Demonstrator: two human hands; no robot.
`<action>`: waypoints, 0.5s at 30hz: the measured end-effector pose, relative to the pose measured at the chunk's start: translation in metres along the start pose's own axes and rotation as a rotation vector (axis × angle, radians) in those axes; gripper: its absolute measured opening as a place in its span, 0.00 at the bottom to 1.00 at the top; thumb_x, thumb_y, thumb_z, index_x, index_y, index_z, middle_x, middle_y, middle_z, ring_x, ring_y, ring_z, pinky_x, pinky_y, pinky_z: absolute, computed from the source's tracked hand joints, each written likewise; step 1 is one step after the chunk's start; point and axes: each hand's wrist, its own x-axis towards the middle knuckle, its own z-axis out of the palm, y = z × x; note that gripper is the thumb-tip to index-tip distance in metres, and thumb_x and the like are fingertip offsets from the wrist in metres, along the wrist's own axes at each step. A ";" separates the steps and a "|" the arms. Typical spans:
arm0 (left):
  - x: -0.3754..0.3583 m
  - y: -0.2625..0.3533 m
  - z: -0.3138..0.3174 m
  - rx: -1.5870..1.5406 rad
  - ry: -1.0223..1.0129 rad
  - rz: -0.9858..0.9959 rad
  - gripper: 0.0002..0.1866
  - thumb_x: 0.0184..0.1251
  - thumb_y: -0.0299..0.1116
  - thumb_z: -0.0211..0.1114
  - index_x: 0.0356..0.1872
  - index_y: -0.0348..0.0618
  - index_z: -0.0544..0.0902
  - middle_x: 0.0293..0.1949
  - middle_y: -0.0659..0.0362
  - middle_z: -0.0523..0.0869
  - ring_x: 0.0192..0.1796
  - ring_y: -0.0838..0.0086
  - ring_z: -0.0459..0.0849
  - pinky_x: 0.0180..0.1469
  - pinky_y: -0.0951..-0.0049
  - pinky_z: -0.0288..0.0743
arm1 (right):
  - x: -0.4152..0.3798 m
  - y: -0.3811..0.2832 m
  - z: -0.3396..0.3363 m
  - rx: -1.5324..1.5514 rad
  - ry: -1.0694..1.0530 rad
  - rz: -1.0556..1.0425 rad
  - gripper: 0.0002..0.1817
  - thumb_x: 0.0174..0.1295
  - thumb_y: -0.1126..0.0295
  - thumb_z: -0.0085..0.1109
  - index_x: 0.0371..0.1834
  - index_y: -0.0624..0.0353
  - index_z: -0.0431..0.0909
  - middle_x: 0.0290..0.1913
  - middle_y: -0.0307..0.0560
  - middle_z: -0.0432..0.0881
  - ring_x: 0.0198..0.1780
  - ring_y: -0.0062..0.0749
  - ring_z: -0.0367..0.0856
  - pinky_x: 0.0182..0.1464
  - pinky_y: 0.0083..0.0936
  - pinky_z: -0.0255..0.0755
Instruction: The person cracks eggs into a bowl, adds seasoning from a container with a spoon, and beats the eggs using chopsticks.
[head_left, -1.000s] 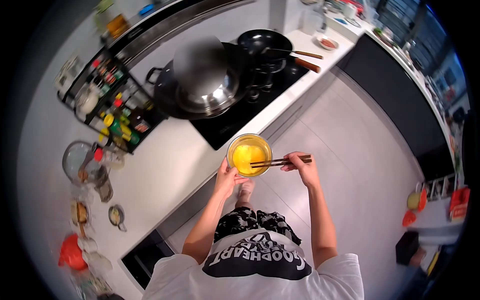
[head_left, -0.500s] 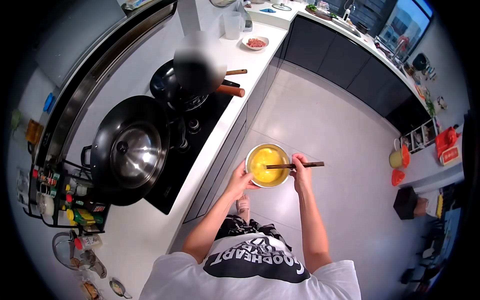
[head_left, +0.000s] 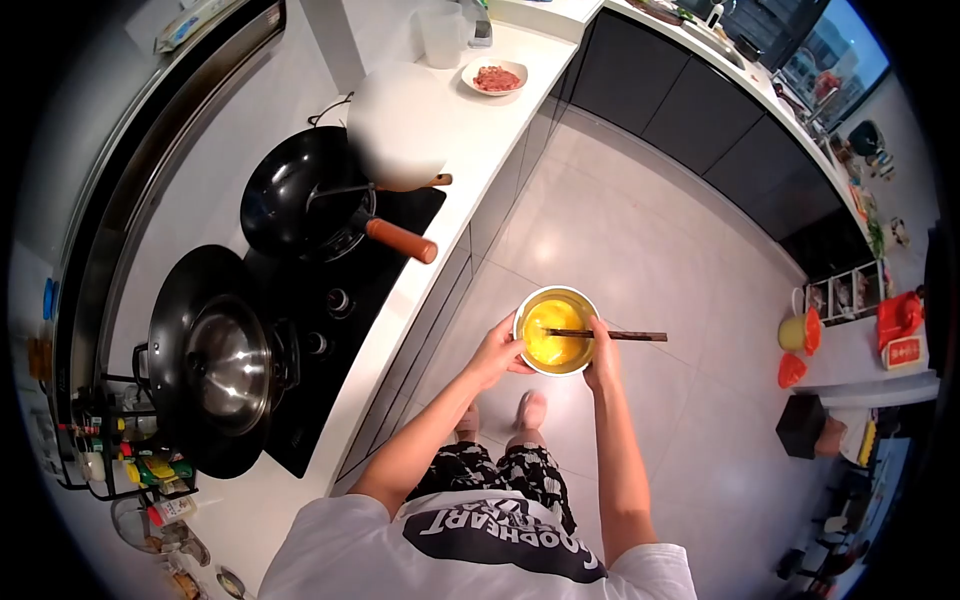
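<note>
A round metal bowl [head_left: 557, 371] of yellow beaten egg [head_left: 545, 345] is held up over the floor in front of my body. My left hand [head_left: 497, 354] grips its left side, fingers curled underneath. At its right side, my right hand [head_left: 602, 362] is closed around the wall, thumb near the rim. A pair of dark chopsticks [head_left: 638, 336] passes by that thumb, tips in the egg and back ends sticking out to the right. The right fingers under the bowl are hidden.
To the left is a black hob [head_left: 365, 290] with a wok [head_left: 205, 262] under a glass lid [head_left: 232, 370] and a frying pan [head_left: 285, 190], its brown handle [head_left: 402, 241] reaching past the hob. A plate of minced meat [head_left: 495, 78] stands on the counter. A blurred patch covers part of the pan.
The bowl has shifted slightly right in view. My right hand has moved from the chopsticks onto the bowl's side, chopsticks beside the thumb. My feet have stepped and the view has turned.
</note>
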 end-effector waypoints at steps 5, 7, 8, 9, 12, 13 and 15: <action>0.054 0.022 0.018 -0.009 0.075 0.023 0.31 0.62 0.20 0.48 0.68 0.48 0.57 0.49 0.53 0.76 0.39 0.68 0.84 0.36 0.66 0.85 | 0.062 -0.038 0.001 0.024 -0.035 0.026 0.19 0.63 0.60 0.51 0.53 0.58 0.69 0.48 0.44 0.74 0.51 0.30 0.72 0.54 0.27 0.67; 0.075 0.036 0.034 0.019 0.094 0.058 0.31 0.60 0.21 0.48 0.68 0.47 0.57 0.52 0.50 0.77 0.42 0.65 0.85 0.38 0.63 0.84 | 0.087 -0.061 -0.007 -0.008 -0.132 0.021 0.18 0.64 0.61 0.51 0.53 0.60 0.70 0.50 0.45 0.74 0.53 0.30 0.71 0.55 0.26 0.67; 0.090 0.039 0.041 0.027 0.111 0.072 0.31 0.60 0.21 0.48 0.67 0.47 0.57 0.52 0.50 0.77 0.42 0.65 0.85 0.38 0.63 0.84 | 0.103 -0.071 -0.012 -0.076 -0.125 -0.036 0.18 0.65 0.60 0.50 0.52 0.61 0.71 0.50 0.46 0.74 0.54 0.30 0.71 0.56 0.26 0.66; 0.105 0.046 0.051 0.041 0.124 0.083 0.31 0.60 0.21 0.48 0.67 0.47 0.58 0.52 0.50 0.77 0.41 0.65 0.85 0.38 0.63 0.84 | 0.116 -0.085 -0.013 -0.132 -0.124 -0.186 0.18 0.66 0.59 0.49 0.50 0.61 0.72 0.48 0.45 0.74 0.51 0.27 0.71 0.54 0.25 0.66; 0.147 0.064 0.088 0.056 0.143 0.081 0.30 0.59 0.22 0.48 0.66 0.47 0.60 0.48 0.51 0.79 0.39 0.65 0.86 0.38 0.62 0.84 | 0.147 -0.132 -0.043 -0.225 -0.047 -0.419 0.16 0.66 0.60 0.50 0.47 0.61 0.75 0.40 0.43 0.76 0.45 0.23 0.72 0.48 0.22 0.67; 0.164 0.073 0.103 0.062 0.134 0.086 0.29 0.59 0.22 0.48 0.65 0.47 0.61 0.48 0.51 0.79 0.39 0.65 0.86 0.38 0.62 0.84 | 0.162 -0.155 -0.055 -0.253 -0.023 -0.472 0.16 0.66 0.60 0.51 0.46 0.61 0.76 0.36 0.43 0.76 0.42 0.22 0.73 0.47 0.21 0.68; 0.197 0.082 0.128 0.086 0.140 0.104 0.28 0.59 0.23 0.49 0.64 0.46 0.62 0.44 0.51 0.81 0.38 0.65 0.86 0.38 0.61 0.84 | 0.180 -0.198 -0.084 -0.230 -0.116 -0.402 0.15 0.67 0.61 0.50 0.42 0.61 0.76 0.30 0.38 0.75 0.32 0.17 0.69 0.35 0.16 0.63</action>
